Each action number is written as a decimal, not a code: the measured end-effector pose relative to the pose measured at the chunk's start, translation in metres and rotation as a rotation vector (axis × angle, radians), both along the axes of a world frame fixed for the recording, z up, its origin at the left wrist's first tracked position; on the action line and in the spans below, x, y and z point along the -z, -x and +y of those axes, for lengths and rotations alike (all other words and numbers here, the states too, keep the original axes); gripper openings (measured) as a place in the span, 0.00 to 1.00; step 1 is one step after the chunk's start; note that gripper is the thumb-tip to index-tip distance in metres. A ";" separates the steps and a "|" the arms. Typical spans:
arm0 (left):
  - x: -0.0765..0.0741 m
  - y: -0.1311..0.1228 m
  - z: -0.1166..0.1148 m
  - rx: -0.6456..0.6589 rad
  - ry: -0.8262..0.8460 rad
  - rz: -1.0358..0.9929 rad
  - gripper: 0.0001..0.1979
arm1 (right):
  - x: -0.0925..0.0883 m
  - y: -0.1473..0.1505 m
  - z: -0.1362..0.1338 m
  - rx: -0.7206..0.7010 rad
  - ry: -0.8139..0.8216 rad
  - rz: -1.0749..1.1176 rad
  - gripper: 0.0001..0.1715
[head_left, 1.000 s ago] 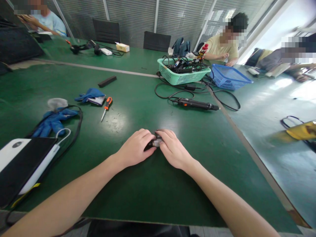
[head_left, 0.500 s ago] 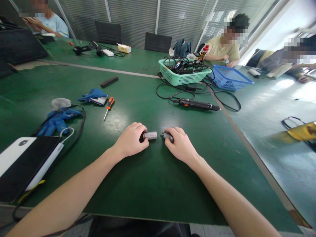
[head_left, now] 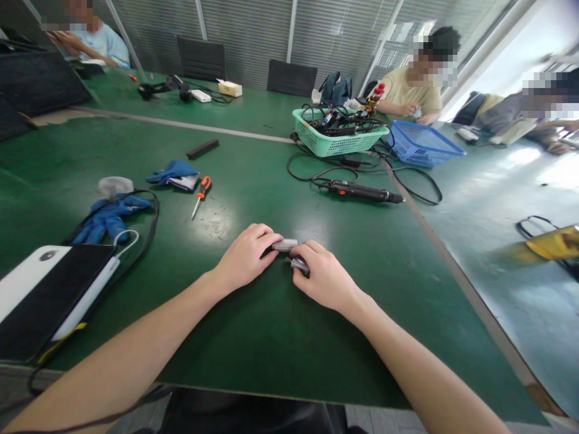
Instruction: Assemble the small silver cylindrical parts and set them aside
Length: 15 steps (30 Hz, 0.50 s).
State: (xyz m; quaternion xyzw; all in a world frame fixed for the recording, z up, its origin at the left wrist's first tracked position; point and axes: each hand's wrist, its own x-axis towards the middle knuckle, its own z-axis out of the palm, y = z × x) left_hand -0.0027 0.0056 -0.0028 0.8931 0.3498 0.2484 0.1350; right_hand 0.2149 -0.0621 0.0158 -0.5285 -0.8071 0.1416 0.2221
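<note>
My left hand [head_left: 246, 258] is closed around the dark end of a short silver metal cylinder [head_left: 284, 245], which lies nearly level and points right. Fingers of my right hand [head_left: 324, 275] are wrapped round a small dark grey metal piece [head_left: 300, 266] with a narrow, uneven tip facing left. That piece sits just below and nearer to me than the cylinder's free end. The right fingertips reach the cylinder's end; whether they press on it I cannot tell. Both hands rest low over the green table [head_left: 271, 337], and the palms hide parts of each piece.
An orange-handled screwdriver [head_left: 204, 188], blue gloves [head_left: 111, 218] and a black-and-white device [head_left: 67, 283] lie left. A black electric screwdriver [head_left: 366, 192] with its cable lies ahead right. Behind it stand a green basket [head_left: 337, 146] and a blue basket [head_left: 420, 147]. Several people sit around.
My hands have come closer together. The cylinder has shifted right, and the grey piece has moved left and nearer to me, from facing the cylinder's end to below it.
</note>
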 end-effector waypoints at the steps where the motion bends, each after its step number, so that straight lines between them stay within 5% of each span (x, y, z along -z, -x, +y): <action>1: 0.000 0.000 0.000 0.001 -0.001 -0.001 0.11 | -0.001 0.000 0.000 0.015 -0.005 -0.022 0.14; 9: 0.000 -0.003 -0.002 -0.002 0.015 -0.039 0.18 | 0.000 0.002 -0.002 0.051 -0.046 -0.157 0.09; 15: 0.000 -0.002 -0.001 0.024 0.051 -0.048 0.17 | -0.001 -0.001 -0.001 0.058 -0.047 -0.170 0.23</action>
